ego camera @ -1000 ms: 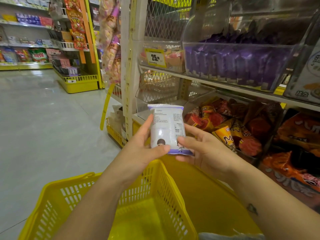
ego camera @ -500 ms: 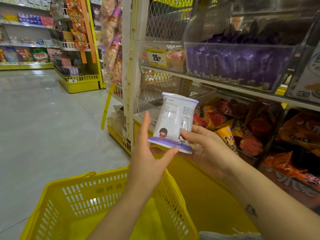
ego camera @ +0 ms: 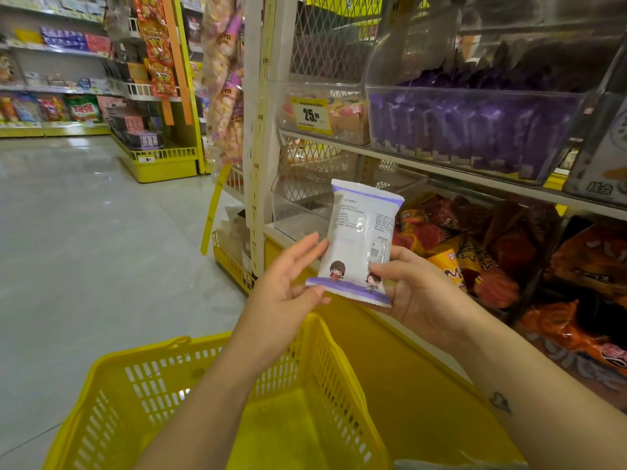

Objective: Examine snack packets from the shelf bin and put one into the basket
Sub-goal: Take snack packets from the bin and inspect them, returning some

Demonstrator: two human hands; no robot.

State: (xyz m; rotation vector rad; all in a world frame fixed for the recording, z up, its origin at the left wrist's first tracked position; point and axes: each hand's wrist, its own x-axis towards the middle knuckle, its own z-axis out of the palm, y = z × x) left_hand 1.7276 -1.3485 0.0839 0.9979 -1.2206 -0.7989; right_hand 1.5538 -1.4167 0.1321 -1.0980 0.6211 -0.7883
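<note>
A white snack packet (ego camera: 358,242) with purple ends and small cartoon figures stands upright in front of me, its printed back facing the camera. My right hand (ego camera: 420,293) holds it from the right, thumb pinching its lower front. My left hand (ego camera: 288,286) has straight fingers against the packet's left edge and its thumb at the lower left corner. Directly below hangs the yellow plastic basket (ego camera: 315,361), its inside bare where visible. The clear shelf bin (ego camera: 475,130) full of purple packets sits up on the right.
The shelf unit runs along my right: a bin with a yellow 25.00 price tag (ego camera: 311,115), an empty-looking clear bin (ego camera: 298,212), red and orange snack bags (ego camera: 475,249) below. Its yellow base (ego camera: 407,385) touches the basket's right side. Grey aisle floor (ego camera: 84,249) stretches left.
Both hands have raised the packet and tilted it upright from lying lower over the basket. My left hand's fingers have straightened against its left edge.
</note>
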